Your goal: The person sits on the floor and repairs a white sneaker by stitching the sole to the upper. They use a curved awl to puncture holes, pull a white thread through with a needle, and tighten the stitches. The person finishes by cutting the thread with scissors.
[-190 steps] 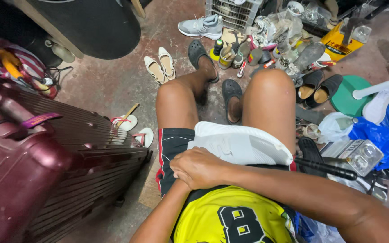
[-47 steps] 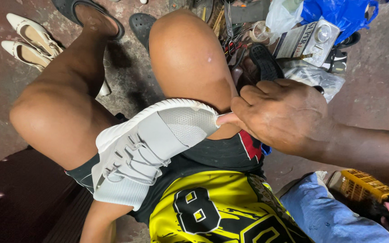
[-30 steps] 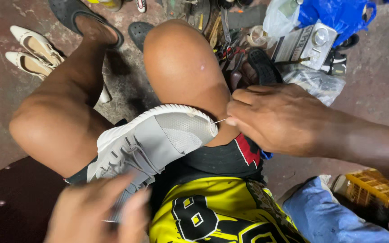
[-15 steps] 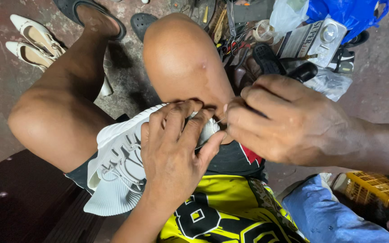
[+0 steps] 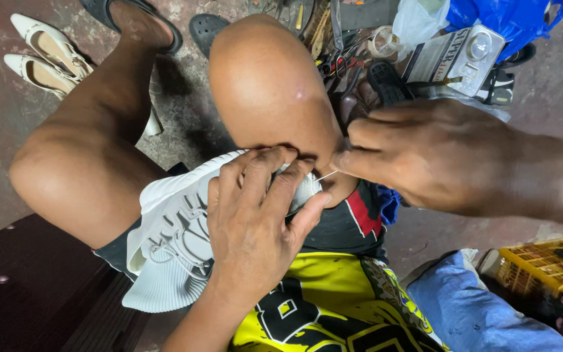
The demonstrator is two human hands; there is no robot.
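Observation:
A white knit sneaker [image 5: 171, 228] with white laces lies across my lap, toe toward my right knee. My left hand [image 5: 255, 221] lies over its front, fingers curled onto the toe and gripping it. My right hand [image 5: 425, 156] is just right of the toe, thumb and fingers pinched on a thin white thread [image 5: 324, 175] that runs taut to the shoe. Whether a needle is between those fingers cannot be seen.
A pair of white pointed heels [image 5: 47, 55] lies on the concrete floor at top left. Tools, scissors [image 5: 333, 65], a metal tin [image 5: 464, 55] and a blue bag [image 5: 503, 16] crowd the top right. A yellow crate [image 5: 542, 264] and blue cloth [image 5: 477, 313] sit at lower right.
My left hand came up from below and settled over the sneaker's toe. My right hand stayed pinched at the toe's edge. The view moved in closer.

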